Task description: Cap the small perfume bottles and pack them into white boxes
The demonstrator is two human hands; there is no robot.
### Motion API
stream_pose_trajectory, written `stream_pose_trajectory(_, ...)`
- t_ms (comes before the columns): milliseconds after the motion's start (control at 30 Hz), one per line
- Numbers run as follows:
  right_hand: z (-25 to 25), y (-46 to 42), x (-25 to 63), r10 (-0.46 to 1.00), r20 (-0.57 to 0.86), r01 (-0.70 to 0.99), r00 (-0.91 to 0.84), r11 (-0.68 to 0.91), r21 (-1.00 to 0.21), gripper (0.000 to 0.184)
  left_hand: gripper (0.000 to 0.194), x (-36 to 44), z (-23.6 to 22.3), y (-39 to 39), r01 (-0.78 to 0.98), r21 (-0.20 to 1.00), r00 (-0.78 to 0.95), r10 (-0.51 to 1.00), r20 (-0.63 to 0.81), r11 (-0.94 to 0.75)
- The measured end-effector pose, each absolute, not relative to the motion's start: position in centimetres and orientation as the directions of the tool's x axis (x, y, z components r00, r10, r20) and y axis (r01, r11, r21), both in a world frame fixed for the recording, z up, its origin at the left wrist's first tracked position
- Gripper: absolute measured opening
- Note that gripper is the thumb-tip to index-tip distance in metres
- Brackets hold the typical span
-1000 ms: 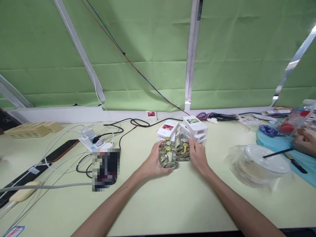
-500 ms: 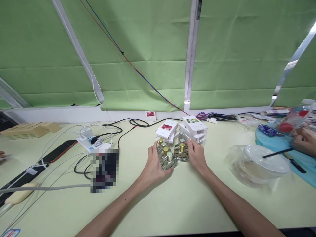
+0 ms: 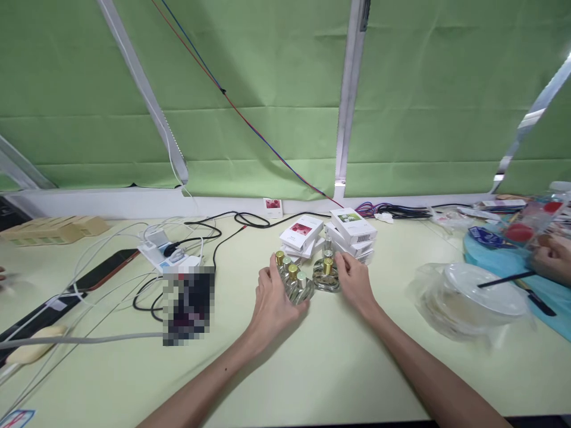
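My left hand (image 3: 274, 300) is curved round the near and left sides of a row of clear glass perfume bottles (image 3: 295, 288) with gold and pale green caps, which stand on the table. Its thumb reaches along their near side. To the right stands a smaller group of similar glass bottles (image 3: 327, 279). Against that group's right side rest the curled fingers of my right hand (image 3: 354, 279), some of them hidden. Just behind both groups are stacked small white boxes (image 3: 301, 233) with a red flower picture and white boxes (image 3: 352, 226) with a green picture.
A power strip (image 3: 163, 255) and tangled cables lie at left, near yellowish boxes (image 3: 53, 230). At right are a bagged lidded bowl (image 3: 484, 291), a blue mat (image 3: 559, 321) and another person's hand (image 3: 553, 255). A card (image 3: 273, 207) leans on the back ledge.
My left hand has shifted slightly left with its row of bottles, widening the gap between the two groups. My right hand has stayed nearly in place by the smaller group.
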State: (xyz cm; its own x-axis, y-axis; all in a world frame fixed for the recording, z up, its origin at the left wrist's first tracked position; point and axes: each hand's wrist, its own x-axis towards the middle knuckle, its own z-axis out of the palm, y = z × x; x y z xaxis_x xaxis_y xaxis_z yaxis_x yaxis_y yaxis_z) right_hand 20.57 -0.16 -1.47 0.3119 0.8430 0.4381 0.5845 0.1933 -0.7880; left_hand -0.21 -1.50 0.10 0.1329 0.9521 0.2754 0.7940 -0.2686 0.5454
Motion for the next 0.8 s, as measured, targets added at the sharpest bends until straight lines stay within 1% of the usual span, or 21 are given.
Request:
stream_pose_trajectory(100,-1.5,-0.1,20.6,0.848,0.421,0.597,0.322,0.163,-0.785,0.047,0.123,-0.5,0.2,-0.9,0.825,0.513,0.110,0.958,0.266,-0.237)
stream_pose_trajectory(200,-1.5,-0.2,20.5,0.861,0.392,0.606,0.325,0.129,-0.785,0.044,0.126,-0.9,0.4,0.0,0.840,0.512,0.054,0.968,0.246,-0.177)
stream_pose_trajectory(400,-1.1,-0.4,20.4,0.883,0.332,0.633,0.333,0.052,-0.772,0.044,0.122,-1.4,0.6,1.2,0.861,0.497,-0.031,0.964,0.264,-0.109)
stream_pose_trajectory(467,-1.0,-0.4,20.4,0.887,0.316,0.631,0.337,0.036,-0.775,0.045,0.123,-1.6,0.7,1.4,0.858,0.504,-0.053,0.962,0.268,-0.093)
stream_pose_trajectory(567,-0.9,-0.5,20.2,0.894,0.299,0.625,0.334,0.027,-0.780,0.048,0.125,-1.7,0.5,1.5,0.840,0.534,-0.063,0.961,0.269,-0.094)
stream_pose_trajectory(667,-0.9,-0.6,20.2,0.899,0.294,0.624,0.325,0.030,-0.781,0.051,0.126,-1.8,0.2,1.6,0.818,0.559,-0.049,0.951,0.305,-0.137)
stream_pose_trajectory(800,-0.6,-0.8,20.3,0.891,0.331,0.644,0.310,0.060,-0.763,0.057,0.128,-1.8,-0.1,1.8,0.808,0.561,-0.034,0.937,0.347,-0.179)
